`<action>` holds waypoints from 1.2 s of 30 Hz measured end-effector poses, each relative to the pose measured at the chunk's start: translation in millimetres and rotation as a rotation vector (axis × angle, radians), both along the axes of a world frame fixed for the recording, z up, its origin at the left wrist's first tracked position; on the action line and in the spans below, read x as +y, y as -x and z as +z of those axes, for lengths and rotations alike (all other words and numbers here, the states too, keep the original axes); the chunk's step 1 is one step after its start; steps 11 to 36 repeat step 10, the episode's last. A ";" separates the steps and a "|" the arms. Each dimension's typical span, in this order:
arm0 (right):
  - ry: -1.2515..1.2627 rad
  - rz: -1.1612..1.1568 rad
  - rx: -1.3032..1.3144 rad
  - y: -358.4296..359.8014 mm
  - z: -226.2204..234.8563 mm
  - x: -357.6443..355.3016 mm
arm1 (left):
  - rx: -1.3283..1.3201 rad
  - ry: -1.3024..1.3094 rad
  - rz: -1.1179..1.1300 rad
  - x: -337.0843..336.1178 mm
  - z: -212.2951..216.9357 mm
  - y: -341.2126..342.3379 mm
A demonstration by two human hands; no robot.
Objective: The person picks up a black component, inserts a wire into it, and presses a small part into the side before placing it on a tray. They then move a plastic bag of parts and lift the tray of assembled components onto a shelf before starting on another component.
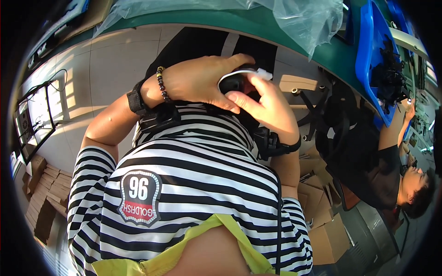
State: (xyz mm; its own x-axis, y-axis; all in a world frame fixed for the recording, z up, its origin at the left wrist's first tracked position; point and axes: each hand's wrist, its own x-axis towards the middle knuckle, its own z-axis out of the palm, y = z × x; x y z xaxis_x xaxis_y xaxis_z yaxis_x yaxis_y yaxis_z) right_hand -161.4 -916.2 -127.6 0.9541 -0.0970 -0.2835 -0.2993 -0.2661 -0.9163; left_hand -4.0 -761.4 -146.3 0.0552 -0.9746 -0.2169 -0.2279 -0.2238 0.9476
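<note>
In front of my waist, my left hand point(195, 83) curls around a small black rounded object point(231, 84), its fingers over the far side and its thumb on the near side. My right hand point(272, 106) closes on the same object from the right, thumb tip beside its near edge. A thin white cable point(234, 72) arcs over the object to a small white plug point(264, 74) beside my right fingers. What kind of object it is I cannot make out, as my hands cover most of it. Both wrists carry black straps; my left also has a bead bracelet point(163, 84).
Beyond my hands runs a green table edge point(193, 17) with clear plastic sheeting point(306, 23) hanging over it. A blue bin point(365, 55) of black parts stands at right, near a co-worker point(368, 152). Cardboard boxes point(329, 239) lie below; a black frame point(48, 108) is at left.
</note>
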 end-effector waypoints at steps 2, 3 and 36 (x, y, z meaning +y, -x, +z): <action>0.151 0.151 0.023 -0.4 -1.5 -5.7 | -0.036 0.026 -0.053 -2.5 1.5 3.3; 0.173 0.154 -0.005 -0.6 -2.0 -7.5 | -0.058 0.014 -0.029 0.3 3.9 4.3; -0.097 -0.326 0.080 32.4 -19.3 1.3 | -0.674 0.359 0.006 20.2 15.8 0.9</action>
